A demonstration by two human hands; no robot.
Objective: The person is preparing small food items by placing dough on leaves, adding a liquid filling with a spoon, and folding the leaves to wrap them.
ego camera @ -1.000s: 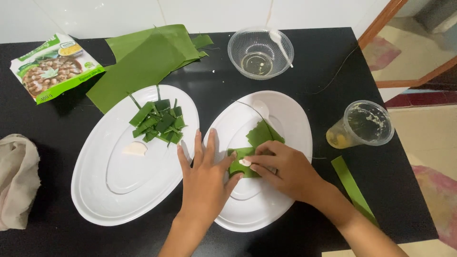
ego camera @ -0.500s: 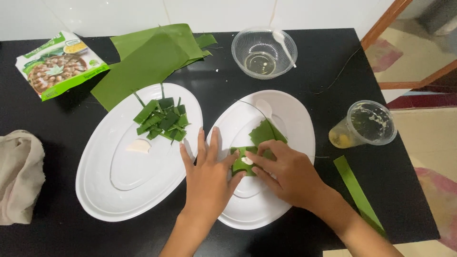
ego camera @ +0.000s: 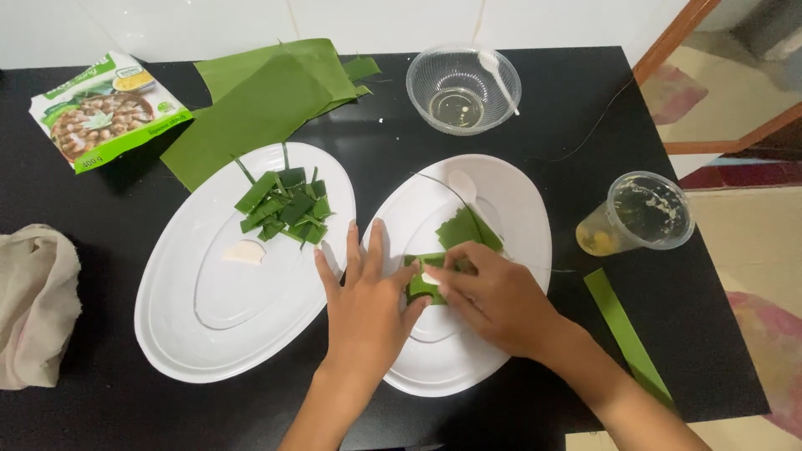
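Note:
Two white oval plates lie side by side on a black table. On the right plate (ego camera: pixel 522 209) my right hand (ego camera: pixel 497 296) pinches a small folded green leaf piece (ego camera: pixel 420 284). My left hand (ego camera: pixel 363 301) lies flat with fingers spread, its thumb pressing the same leaf piece from the left. A second folded leaf piece (ego camera: pixel 468 227) and a small white lump (ego camera: pixel 462 185) sit just beyond on that plate. The left plate (ego camera: pixel 192 317) holds a pile of cut green leaf strips (ego camera: pixel 284 205) and a white dough piece (ego camera: pixel 244 251).
Large banana leaves (ego camera: pixel 263 100) lie at the back, next to a green food packet (ego camera: pixel 104 108). A clear bowl with a white spoon (ego camera: pixel 464 88) stands at the back, a plastic cup (ego camera: pixel 639 217) at right, a leaf strip (ego camera: pixel 626 334) near the right edge, a beige cloth (ego camera: pixel 33 305) at left.
Both hands stay on the right plate working the small leaf piece; the fingers shift slightly. The view moved a little, the other things stay put.

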